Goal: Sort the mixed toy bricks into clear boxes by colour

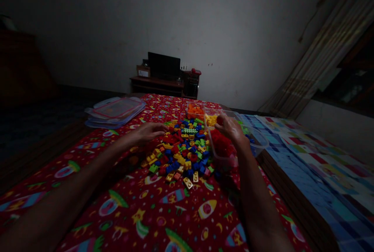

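Note:
A heap of small plastic bricks (182, 150) in red, blue, yellow and green lies on a red patterned cloth (163, 213). My left hand (149, 132) rests at the heap's left edge, fingers curled onto the bricks; what it grips is hidden. My right hand (230, 127) hovers above a clear tub of red bricks (222, 147), fingers pinched on a small red brick (219, 120). Behind it stand clear tubs of yellow bricks (210, 118) and orange bricks (195, 110).
A stack of clear tub lids (115, 111) lies at the far left of the cloth. A blue patchwork mat (306, 158) runs along the right. A low shelf with a dark screen (164, 67) stands against the far wall. The room is dim.

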Demonstrator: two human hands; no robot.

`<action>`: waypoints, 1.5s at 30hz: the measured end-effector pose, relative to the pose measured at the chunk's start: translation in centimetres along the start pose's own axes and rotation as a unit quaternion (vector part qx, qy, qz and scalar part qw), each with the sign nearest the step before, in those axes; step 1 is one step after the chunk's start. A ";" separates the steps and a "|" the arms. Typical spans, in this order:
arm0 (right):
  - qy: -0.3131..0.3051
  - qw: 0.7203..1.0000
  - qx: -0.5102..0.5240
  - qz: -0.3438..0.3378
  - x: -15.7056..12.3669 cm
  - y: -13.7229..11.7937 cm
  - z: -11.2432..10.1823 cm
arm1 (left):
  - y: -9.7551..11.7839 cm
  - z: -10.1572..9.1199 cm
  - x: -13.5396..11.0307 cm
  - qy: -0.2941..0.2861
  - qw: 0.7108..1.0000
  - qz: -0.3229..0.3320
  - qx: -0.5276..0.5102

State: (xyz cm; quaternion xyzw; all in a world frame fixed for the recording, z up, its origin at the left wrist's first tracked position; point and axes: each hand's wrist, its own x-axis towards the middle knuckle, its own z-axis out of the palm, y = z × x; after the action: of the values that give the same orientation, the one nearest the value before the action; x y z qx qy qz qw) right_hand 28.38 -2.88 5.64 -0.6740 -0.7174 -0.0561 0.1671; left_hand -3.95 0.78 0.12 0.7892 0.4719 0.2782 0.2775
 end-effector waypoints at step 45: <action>-0.041 0.911 0.295 -0.286 -1.5 -9.1 7.8 | 1.4 3.8 -0.7 0.009 0.976 -0.044 -0.213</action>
State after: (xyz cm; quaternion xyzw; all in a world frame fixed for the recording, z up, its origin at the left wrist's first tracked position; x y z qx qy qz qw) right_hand 18.16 -2.74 -0.85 -0.3615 -0.8698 0.1404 0.3052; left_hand -0.74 -1.07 -1.59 0.6880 0.4383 0.3673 0.4467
